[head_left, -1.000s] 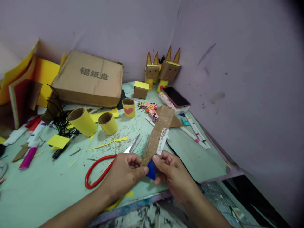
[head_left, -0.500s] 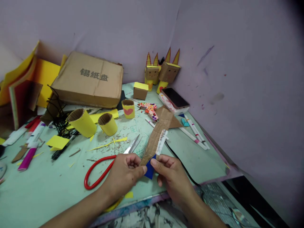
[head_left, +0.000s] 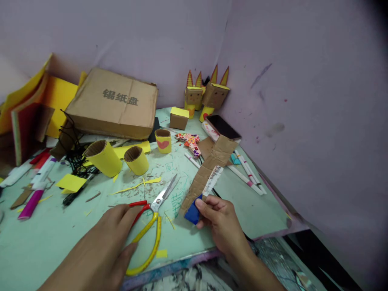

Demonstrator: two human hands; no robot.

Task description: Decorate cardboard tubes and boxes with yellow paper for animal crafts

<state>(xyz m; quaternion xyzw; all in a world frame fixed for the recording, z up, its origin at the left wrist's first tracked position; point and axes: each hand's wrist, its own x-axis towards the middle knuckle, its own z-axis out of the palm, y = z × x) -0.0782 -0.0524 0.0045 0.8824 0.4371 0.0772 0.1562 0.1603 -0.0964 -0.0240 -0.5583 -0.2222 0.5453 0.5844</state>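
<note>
My right hand (head_left: pixel 220 218) is closed, thumb and fingers pinching the lower end of a creased brown cardboard strip (head_left: pixel 209 169). A piece of blue paper (head_left: pixel 193 213) is at that end, and a white barcode label (head_left: pixel 213 180) lies along the strip's edge. The strip slants up and away over the table. Beside it on the table lie scissors (head_left: pixel 158 202) with one red and one yellow handle, blades slightly apart. My left hand (head_left: pixel 106 242) is over the red handle and hides part of it. Its thumb is apart from its fingers, near the yellow handle.
Yellow-covered cardboard tubes (head_left: pixel 106 159) and a large cardboard box (head_left: pixel 112 105) stand at the back left. Rabbit-eared cardboard figures (head_left: pixel 215 96) are in the corner. Near a phone (head_left: pixel 223 127) lie a patterned glue gun (head_left: pixel 191 141) and white markers (head_left: pixel 247 178). The table edge (head_left: pixel 206 255) is close.
My left hand has let go of the cardboard strip and moved left and down to the scissors. My right hand keeps the strip, which now tilts further right.
</note>
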